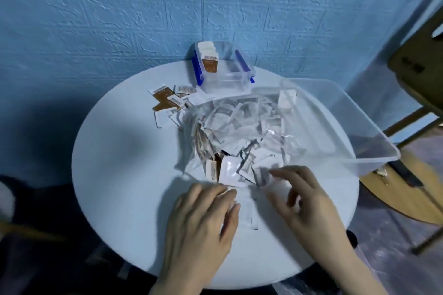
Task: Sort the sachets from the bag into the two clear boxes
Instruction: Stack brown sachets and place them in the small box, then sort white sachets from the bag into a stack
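A clear plastic bag (242, 124) full of white and brown sachets lies in the middle of the round white table (124, 175). My left hand (201, 225) rests flat near the front, fingers together over white sachets (250, 213) on the table. My right hand (309, 201) hovers at the bag's mouth, fingers spread and touching a white sachet (262, 175). A small clear box with blue clips (224, 72) at the back holds several brown sachets upright. A large clear box (340, 127) stands at the right with a white sachet (286, 98) inside.
Loose brown and white sachets (170, 100) lie left of the small box. A wooden chair (417, 72) stands at the right beyond the table. The blue textured wall is right behind the table.
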`<state>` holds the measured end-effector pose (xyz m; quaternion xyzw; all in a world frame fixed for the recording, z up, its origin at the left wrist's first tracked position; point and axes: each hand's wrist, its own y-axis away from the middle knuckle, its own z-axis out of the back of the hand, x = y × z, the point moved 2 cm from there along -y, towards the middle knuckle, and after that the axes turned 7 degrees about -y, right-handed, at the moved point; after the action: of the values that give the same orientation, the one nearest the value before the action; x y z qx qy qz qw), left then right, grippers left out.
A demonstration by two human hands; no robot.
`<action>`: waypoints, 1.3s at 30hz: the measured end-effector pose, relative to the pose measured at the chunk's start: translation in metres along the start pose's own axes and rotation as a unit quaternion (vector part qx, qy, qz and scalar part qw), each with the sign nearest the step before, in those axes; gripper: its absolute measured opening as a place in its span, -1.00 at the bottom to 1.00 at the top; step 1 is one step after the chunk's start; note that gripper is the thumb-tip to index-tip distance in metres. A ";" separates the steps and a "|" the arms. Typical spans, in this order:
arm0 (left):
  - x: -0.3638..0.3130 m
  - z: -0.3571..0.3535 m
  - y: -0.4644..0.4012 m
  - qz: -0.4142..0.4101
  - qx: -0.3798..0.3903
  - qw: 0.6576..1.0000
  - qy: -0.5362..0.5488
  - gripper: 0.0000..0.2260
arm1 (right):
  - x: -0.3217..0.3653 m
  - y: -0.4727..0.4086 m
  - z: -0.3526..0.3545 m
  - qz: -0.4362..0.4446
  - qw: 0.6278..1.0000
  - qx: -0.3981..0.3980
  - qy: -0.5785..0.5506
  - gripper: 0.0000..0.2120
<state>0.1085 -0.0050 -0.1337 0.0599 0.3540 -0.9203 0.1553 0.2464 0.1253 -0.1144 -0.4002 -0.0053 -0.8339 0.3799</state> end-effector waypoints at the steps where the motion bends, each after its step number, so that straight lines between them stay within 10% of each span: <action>1: -0.002 -0.001 0.003 -0.014 0.018 1.000 -0.018 -0.79 | 0.000 -0.003 -0.004 -0.017 1.000 -0.014 0.004 -0.71; 12: 0.003 0.000 0.015 -0.036 0.083 0.996 -0.013 -0.66 | -0.005 -0.011 -0.017 -0.098 0.992 -0.081 -0.023 -0.43; 39: 0.007 -0.002 0.012 0.036 0.102 0.994 0.018 -0.43 | -0.014 -0.015 -0.005 -0.185 0.914 -0.072 -0.353 -0.86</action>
<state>0.1057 -0.0138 -0.1439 0.1041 0.2591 -0.9442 0.1749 0.2392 0.1430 -0.1234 -0.6866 -0.1529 -0.6919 0.1628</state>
